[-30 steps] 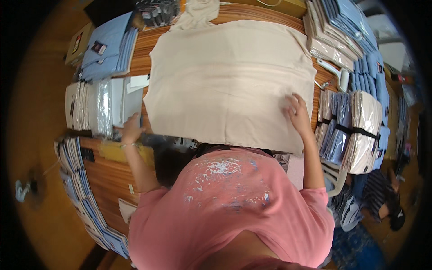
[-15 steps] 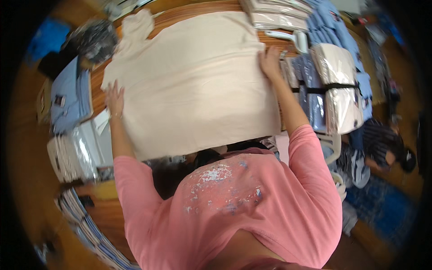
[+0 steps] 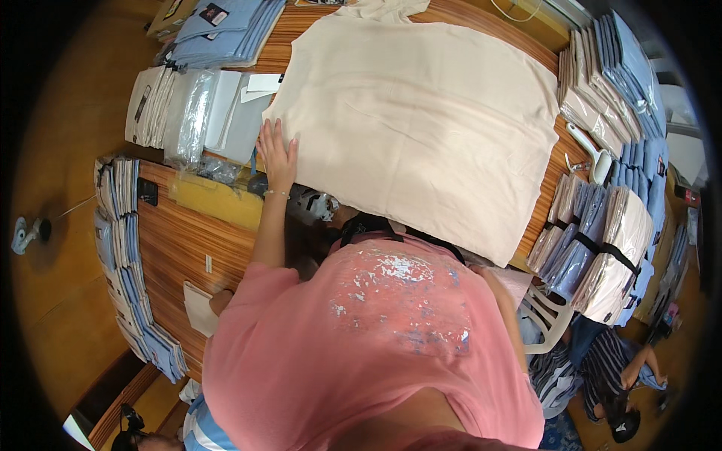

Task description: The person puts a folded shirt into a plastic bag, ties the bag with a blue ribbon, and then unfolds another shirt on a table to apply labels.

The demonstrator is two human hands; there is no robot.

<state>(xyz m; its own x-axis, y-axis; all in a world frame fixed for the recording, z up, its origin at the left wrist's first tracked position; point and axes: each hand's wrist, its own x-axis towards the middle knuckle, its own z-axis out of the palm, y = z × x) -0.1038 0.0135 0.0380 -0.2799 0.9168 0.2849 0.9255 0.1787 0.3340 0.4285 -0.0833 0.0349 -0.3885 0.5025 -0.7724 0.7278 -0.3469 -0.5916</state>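
A cream shirt [image 3: 421,128] lies spread over the striped wooden table, its hem toward me and a crumpled sleeve [image 3: 383,9] at the far edge. My left hand [image 3: 278,159] rests on its near left corner, palm down with fingers stretched out. My right forearm [image 3: 502,301] is drawn back beside my body. Its hand is by the shirt's near right corner, mostly hidden, and its fingers do not show. Right of the shirt lies a white-handled tool [image 3: 590,150] that looks like a lint roller.
Strapped bagged clothes [image 3: 609,248] and folded stacks [image 3: 594,90] line the right. Left are clear bags [image 3: 188,113], white cards [image 3: 259,84] and blue garments [image 3: 222,34]. Another table [image 3: 169,233] bears folded clothes. A white chair [image 3: 549,319] and a person [image 3: 605,368] are at lower right.
My right hand has left the shirt's right side and come back toward my body. My left hand stays on the shirt's left edge, nearer the corner. The view has turned leftward.
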